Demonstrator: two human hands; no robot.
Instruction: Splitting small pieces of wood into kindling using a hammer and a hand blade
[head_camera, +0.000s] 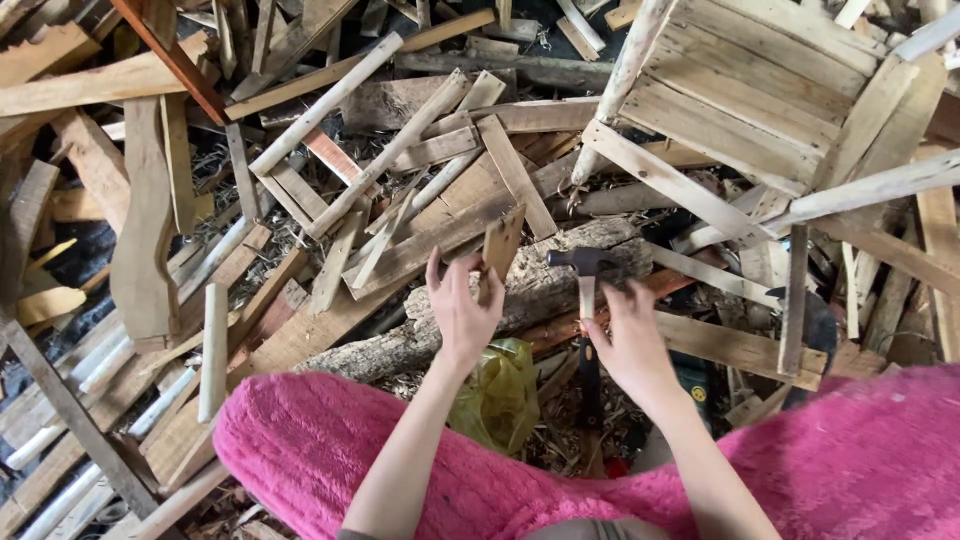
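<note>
Fingers (487, 285) of the left hand (462, 315) pinch a small wood offcut (502, 243) upright on the log (540, 285); the right hand (632, 345) grips the hammer (583, 275). From the head view, I judge a glancing blow could strike those fingers. Offcut is thin, brown, flat-faced.

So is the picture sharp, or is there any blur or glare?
Head view: soft, even daylight with no glare; the wood scraps look fairly sharp, the left hand and right hand slightly soft, the hammer clear, and straight edges bow slightly toward the frame's borders.
</note>
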